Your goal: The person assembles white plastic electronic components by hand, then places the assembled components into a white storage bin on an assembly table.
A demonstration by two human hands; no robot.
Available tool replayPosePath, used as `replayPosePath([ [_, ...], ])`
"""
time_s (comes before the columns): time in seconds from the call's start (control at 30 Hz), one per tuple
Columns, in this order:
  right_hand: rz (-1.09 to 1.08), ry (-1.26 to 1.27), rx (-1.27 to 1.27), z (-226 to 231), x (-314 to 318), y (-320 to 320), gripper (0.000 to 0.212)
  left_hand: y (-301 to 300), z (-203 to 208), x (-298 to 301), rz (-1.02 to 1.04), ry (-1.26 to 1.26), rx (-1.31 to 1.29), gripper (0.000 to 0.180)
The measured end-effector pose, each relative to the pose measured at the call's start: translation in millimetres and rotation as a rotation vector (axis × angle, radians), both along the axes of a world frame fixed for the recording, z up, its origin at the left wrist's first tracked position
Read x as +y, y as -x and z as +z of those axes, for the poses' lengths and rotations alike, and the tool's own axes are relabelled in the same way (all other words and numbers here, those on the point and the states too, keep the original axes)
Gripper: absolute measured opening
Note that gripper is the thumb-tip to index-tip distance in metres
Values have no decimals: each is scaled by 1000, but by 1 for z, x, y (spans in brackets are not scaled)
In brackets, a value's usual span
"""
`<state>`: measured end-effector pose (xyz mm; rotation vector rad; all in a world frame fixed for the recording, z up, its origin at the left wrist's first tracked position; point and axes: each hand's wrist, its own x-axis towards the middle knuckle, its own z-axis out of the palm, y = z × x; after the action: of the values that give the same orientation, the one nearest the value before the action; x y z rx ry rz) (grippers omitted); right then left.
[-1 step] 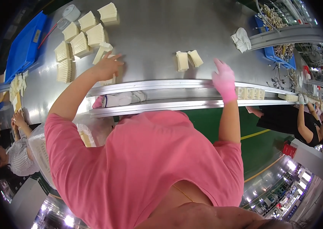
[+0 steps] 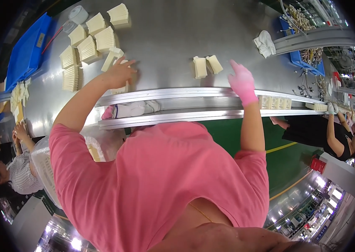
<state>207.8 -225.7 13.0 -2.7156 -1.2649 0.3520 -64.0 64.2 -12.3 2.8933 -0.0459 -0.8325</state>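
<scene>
My bare left hand [image 2: 121,74] rests over a small group of cream plastic pieces [image 2: 112,58] at the table's near left. Its visible fingers are spread, and the palm hides part of the pieces beneath; whether it touches them I cannot tell. My right hand [image 2: 242,84], in a pink and white glove, hovers above the table's near edge with fingers stretched out and holds nothing. Just left of it stand two cream blocks, one upright [image 2: 200,67] and one leaning at an angle [image 2: 215,64], with a narrow gap between their far ends.
Several stacks of cream pieces [image 2: 87,49] cover the far left, beside a blue tray [image 2: 26,52] and a tape roll [image 2: 78,14]. A white cloth [image 2: 264,43] lies right. A metal rail [image 2: 173,93] edges the table; more cream parts [image 2: 275,102] sit behind it. Co-workers flank both sides.
My right hand has shifted slightly left and up, toward the two cream blocks. My left hand has barely moved, and the blocks stand where they were.
</scene>
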Motion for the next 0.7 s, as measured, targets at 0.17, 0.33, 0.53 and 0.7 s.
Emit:
replayPosePath([
  [0.17, 5, 364, -8, -53, 75, -17, 25, -20, 9, -11, 0, 103, -353, 19],
  [0.33, 10, 377, -152, -87, 80, -23, 33, -47, 26, -49, 421, 334, -617, 12],
  [0.53, -112, 17, 266, -5, 70, 4, 20, -84, -30, -80, 1006, 927, -788, 19],
  [0.7, -80, -429, 1046, 16, 66, 51, 20, -94, -36, -104, 1179, 1383, -535, 29],
])
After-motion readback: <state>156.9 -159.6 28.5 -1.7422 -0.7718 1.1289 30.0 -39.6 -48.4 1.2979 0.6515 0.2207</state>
